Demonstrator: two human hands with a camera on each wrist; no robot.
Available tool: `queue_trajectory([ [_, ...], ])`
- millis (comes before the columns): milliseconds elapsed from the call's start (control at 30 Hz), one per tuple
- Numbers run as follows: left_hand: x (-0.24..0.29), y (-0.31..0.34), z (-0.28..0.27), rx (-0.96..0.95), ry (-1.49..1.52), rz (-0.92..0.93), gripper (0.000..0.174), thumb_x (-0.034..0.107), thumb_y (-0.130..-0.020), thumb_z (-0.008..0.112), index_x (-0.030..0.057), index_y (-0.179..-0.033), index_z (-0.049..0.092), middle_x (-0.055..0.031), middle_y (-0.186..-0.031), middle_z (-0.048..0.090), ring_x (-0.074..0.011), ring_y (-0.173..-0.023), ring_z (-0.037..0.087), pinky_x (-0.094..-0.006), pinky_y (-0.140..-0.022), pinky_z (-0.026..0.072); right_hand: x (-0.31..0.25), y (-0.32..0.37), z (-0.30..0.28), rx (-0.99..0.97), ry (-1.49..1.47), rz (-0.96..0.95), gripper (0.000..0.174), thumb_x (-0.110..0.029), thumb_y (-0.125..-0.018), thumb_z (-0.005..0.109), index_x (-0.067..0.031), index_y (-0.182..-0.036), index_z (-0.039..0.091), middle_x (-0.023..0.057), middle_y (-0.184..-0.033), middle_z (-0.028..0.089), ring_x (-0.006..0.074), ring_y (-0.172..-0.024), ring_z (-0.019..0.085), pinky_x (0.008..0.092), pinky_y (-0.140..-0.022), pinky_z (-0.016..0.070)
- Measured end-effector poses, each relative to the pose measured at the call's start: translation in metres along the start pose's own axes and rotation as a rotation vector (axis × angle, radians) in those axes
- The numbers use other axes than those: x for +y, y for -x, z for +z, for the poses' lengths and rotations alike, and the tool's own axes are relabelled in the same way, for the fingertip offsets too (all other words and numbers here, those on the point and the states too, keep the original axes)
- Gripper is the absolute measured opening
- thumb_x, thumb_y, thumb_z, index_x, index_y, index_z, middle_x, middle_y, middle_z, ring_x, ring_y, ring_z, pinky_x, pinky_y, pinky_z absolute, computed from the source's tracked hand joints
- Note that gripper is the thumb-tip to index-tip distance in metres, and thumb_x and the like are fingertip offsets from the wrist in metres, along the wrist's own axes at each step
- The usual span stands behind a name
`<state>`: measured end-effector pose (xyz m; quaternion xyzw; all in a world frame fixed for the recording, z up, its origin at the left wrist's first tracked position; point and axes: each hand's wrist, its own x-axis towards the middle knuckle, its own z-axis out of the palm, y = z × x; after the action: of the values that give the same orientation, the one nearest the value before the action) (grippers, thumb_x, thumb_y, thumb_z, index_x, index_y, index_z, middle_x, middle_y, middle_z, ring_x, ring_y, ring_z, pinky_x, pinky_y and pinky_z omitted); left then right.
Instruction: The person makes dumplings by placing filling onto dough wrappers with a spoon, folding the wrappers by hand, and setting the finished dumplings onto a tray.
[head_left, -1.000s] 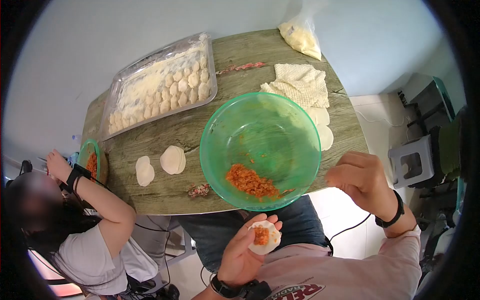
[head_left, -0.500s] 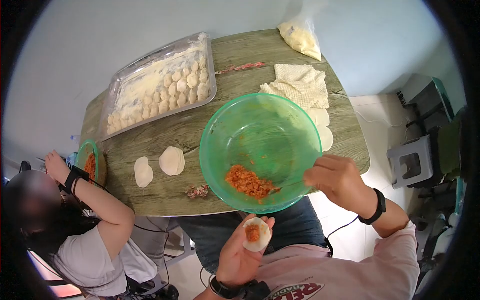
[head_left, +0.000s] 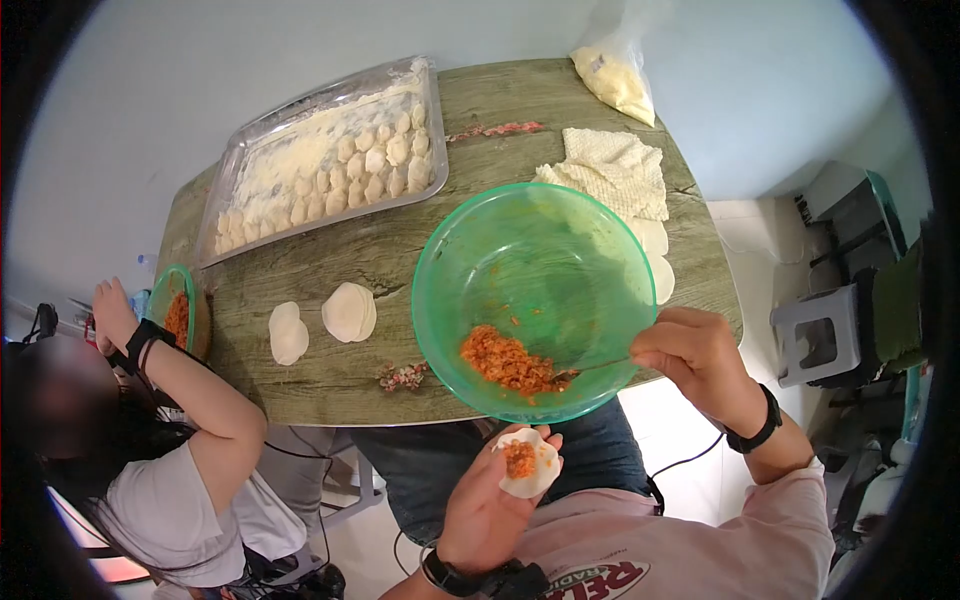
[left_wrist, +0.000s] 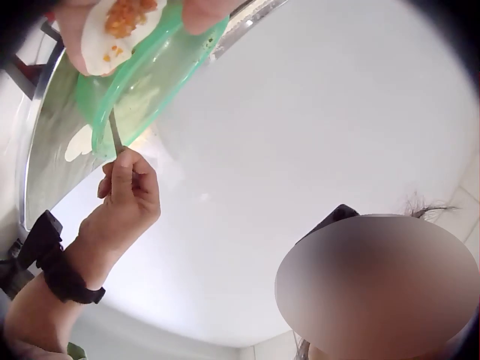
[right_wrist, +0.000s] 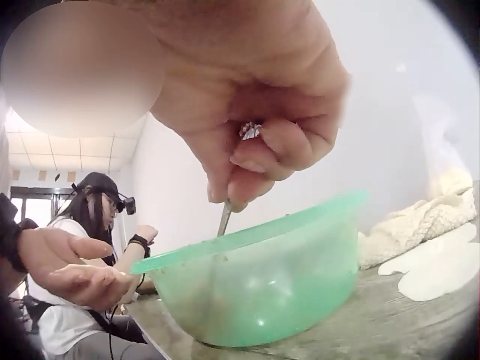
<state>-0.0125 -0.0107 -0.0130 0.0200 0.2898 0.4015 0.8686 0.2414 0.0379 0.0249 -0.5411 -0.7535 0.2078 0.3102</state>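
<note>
My left hand (head_left: 490, 510) is held palm up below the bowl's near rim, its fingers carrying a round dumpling wrapper (head_left: 543, 470). A small heap of orange-red filling (head_left: 519, 459) sits on that wrapper. Over the right side of the green bowl (head_left: 530, 235), my right hand (head_left: 690, 360) pinches the thin handle of a metal spoon (head_left: 605, 363). The spoon slants down into the bowl, its tip at the edge of the chopped filling (head_left: 505, 358). In the right wrist view the handle (right_wrist: 224, 219) comes out below the curled fingers, and its other end shows inside the fist.
A floured metal tray (head_left: 440, 150) with rows of dumplings stands at the back left. Stacked wrappers (head_left: 349, 312) lie left of the bowl, others (head_left: 660, 278) by a cream cloth (head_left: 610, 170). Another person (head_left: 190, 450) sits at the left beside a second bowl (head_left: 202, 310).
My right hand has moved left from beside the table to over the bowl's right rim, bringing the spoon's tip to the filling. The left hand still carries the wrapper, barely shifted.
</note>
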Motion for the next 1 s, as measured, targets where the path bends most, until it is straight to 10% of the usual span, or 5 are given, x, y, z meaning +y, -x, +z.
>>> queue_trajectory([
  [233, 0.001, -0.002, 0.007, 0.038, -0.077, -0.021, 0.042, 0.024, -0.098, 0.037, -0.0015, -0.132, 0.036, -0.0161, -0.133, 0.045, -0.0271, -0.125, 0.043, -0.0415, -0.106, 0.0349, 0.008, 0.001, 0.002, -0.066, -0.057, -0.024, 0.009, -0.003, -0.075, 0.068, -0.0034, -0.08, 0.06, 0.0085, -0.067, 0.054, 0.0259, -0.059, 0.053, 0.034, -0.052, 0.0415],
  [400, 0.001, -0.004, 0.005, 0.025, -0.151, -0.025, 0.046, 0.028, -0.099, 0.033, -0.0024, -0.134, 0.034, -0.0166, -0.135, 0.044, -0.0266, -0.126, 0.042, -0.0421, -0.106, 0.0348, 0.012, -0.001, 0.001, -0.128, -0.405, 0.355, 0.007, -0.002, -0.078, 0.068, 0.0019, -0.081, 0.063, 0.0048, -0.067, 0.061, 0.0097, -0.061, 0.055, 0.0243, -0.055, 0.0438],
  [1000, 0.011, 0.014, -0.007, 0.118, -0.094, 0.12, 0.047, 0.031, -0.1, 0.031, -0.0046, -0.13, 0.036, -0.0196, -0.134, 0.043, -0.0291, -0.126, 0.042, -0.0418, -0.106, 0.0339, -0.008, -0.008, -0.013, -0.125, -0.786, 0.714, 0.01, -0.009, -0.084, 0.065, 0.0012, -0.084, 0.066, 0.0031, -0.061, 0.058, 0.0042, -0.046, 0.046, 0.0175, -0.041, 0.0327],
])
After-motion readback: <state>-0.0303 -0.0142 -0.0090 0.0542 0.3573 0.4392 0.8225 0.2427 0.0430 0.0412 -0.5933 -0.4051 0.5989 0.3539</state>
